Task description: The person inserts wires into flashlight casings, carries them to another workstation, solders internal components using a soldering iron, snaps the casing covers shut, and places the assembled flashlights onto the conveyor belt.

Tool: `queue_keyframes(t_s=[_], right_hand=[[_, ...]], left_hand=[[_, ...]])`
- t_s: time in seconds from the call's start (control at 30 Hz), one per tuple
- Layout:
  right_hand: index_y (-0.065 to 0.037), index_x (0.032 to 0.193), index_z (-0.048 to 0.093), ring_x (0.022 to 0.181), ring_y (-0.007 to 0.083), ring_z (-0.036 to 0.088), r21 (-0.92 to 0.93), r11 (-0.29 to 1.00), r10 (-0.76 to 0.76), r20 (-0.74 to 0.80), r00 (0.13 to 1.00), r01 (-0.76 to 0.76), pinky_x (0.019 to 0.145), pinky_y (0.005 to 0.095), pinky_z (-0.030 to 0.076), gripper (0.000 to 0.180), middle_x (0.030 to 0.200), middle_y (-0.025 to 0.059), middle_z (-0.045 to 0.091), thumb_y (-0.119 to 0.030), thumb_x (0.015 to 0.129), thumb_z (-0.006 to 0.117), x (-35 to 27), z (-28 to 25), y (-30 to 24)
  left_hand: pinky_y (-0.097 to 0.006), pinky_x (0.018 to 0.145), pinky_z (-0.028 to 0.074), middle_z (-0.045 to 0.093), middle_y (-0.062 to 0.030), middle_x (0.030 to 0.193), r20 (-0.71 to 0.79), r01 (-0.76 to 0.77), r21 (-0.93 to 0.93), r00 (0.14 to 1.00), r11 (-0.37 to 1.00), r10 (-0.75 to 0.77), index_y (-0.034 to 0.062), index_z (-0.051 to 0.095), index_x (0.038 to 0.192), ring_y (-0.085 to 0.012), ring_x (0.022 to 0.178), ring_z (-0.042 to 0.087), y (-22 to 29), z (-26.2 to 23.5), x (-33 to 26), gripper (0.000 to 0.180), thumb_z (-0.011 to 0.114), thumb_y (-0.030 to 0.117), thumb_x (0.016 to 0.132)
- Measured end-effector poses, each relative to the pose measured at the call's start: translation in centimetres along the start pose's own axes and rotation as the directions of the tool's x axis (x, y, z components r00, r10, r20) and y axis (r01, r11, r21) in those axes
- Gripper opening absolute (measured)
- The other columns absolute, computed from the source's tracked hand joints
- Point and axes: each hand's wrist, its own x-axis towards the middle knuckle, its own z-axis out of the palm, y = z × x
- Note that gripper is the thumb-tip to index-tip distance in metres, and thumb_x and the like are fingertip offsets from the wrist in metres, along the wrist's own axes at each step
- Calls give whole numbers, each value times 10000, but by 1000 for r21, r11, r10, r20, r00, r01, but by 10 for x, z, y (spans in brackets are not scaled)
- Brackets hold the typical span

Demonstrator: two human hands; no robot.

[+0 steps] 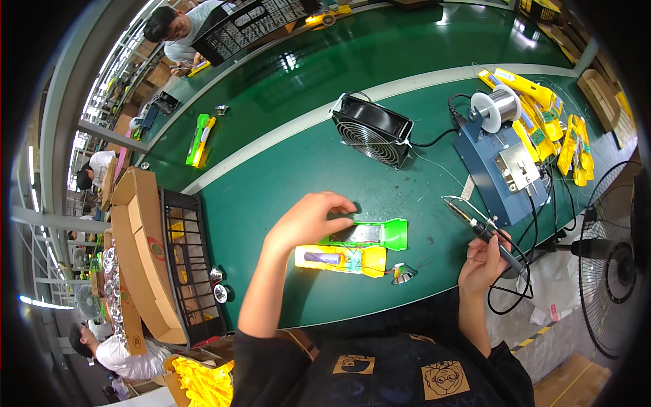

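Observation:
My right hand grips a black-handled soldering iron, its tip pointing up and left, with a thin metal guide tube beside it. My left hand is over the left end of a green flashlight half-shell, thumb and fingers apart; whether it touches the shell is hard to tell. Just below lies a yellow flashlight half-shell holding a purple battery cell and a small green circuit board. A silver reflector cup sits at its right end, near thin wires.
A black fan stands behind the shells. To the right are a blue soldering unit, a solder spool and piled yellow flashlight shells. A black crate and cardboard box stand left. A floor fan is far right.

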Motion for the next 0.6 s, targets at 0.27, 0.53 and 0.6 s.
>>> queue_keyframes(t_s=[0.27,0.53,0.6], right_hand=[[-21,974,445,439,85,429,30,999,15,-21,1000,-14,390,171,302,156,628,99,534,-131,864,445,-1,-2,1],[-22,976,444,439,75,429,11,1000,19,-26,999,-18,385,161,291,171,628,94,536,-152,865,449,1,-3,0],[-17,978,452,438,66,418,9,1000,16,-26,1000,-16,386,157,283,175,630,90,540,-155,871,443,0,-1,1]], left_hand=[[-351,665,446,575,-137,772,361,-75,315,931,946,-47,-9,502,825,-267,759,553,13,-7,12,176,584,115,730],[-415,688,429,551,-177,827,224,45,571,952,820,-208,24,383,1029,-340,800,539,30,-16,-31,299,497,109,766],[-415,684,428,543,-167,839,162,-80,540,987,838,-10,30,383,1063,-334,794,535,21,-12,-47,352,523,180,777]])
